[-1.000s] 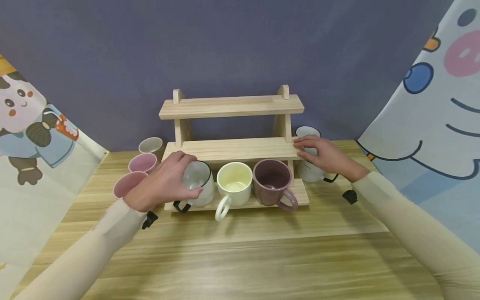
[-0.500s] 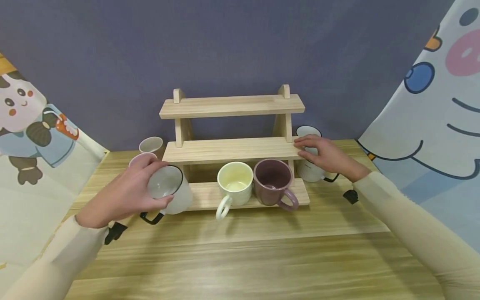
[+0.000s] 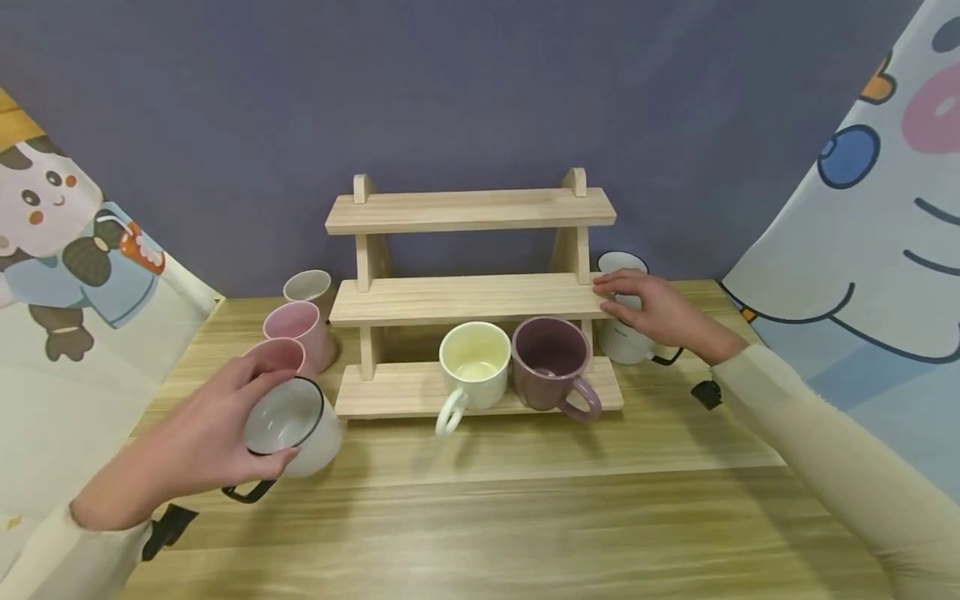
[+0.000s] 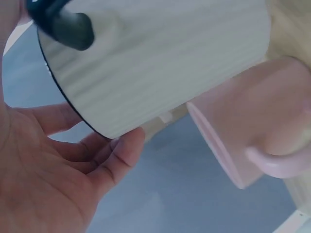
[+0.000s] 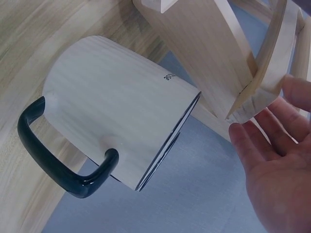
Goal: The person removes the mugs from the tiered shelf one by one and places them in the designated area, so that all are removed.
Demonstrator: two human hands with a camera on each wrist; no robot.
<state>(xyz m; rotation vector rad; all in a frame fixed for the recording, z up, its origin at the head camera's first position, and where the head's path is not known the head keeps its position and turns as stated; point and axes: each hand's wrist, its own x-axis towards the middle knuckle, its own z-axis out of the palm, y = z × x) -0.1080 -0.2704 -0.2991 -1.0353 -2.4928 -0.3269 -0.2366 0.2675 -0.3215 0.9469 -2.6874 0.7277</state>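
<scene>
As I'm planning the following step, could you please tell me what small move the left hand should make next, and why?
I'd probably lower the white mug onto the table in front of the nearest pink mug: the left hand holds the white one near its rim, apparently off the table, and three mugs stand lined up just behind.

head view looks down, wrist views closer, right one sharing the shelf [image 3: 472,299].

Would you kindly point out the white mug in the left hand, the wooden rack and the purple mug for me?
White mug [image 4: 160,63]: left wrist view, on the outer side wall.
Wooden rack [image 3: 472,297]: head view, on the middle shelf's top.
Purple mug [image 3: 538,390]: head view, outer wall below the rim.
</scene>
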